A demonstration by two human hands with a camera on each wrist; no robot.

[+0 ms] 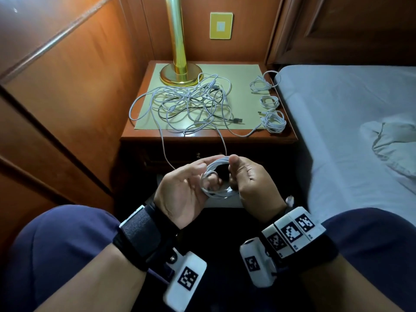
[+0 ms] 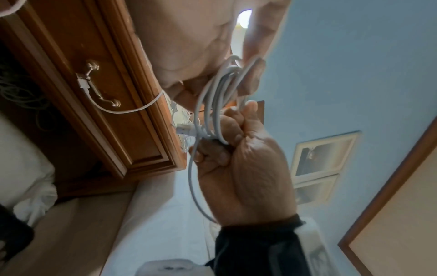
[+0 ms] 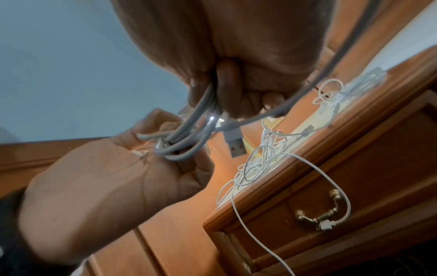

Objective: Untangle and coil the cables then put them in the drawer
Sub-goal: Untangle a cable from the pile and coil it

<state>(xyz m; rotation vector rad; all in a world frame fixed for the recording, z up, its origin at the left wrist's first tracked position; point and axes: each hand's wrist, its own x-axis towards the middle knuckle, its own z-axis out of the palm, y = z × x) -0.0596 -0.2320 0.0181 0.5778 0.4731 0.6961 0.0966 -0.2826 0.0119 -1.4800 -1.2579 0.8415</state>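
Both hands clamped the white coil [image 1: 213,176] in front of the closed drawer [image 3: 331,196], left hand [image 1: 182,190] pinching one side, right hand [image 1: 252,179] the other; free tail ran up-forward to the tangle [image 1: 189,104] on the table [image 1: 247,70].

The lamp [image 1: 176,37] is running out of the head view's top edge, so its upper part is not showing. Beside the lamp, the tangled cables [image 1: 186,104] are overlapping too densely to count. The left hand [image 2: 189,43] is blurring and getting cut off at the left wrist view's top edge. The right hand [image 3: 236,37] is filling the right wrist view's top, its fingertips [image 3: 228,78] hiding part of the coil [image 3: 184,142].
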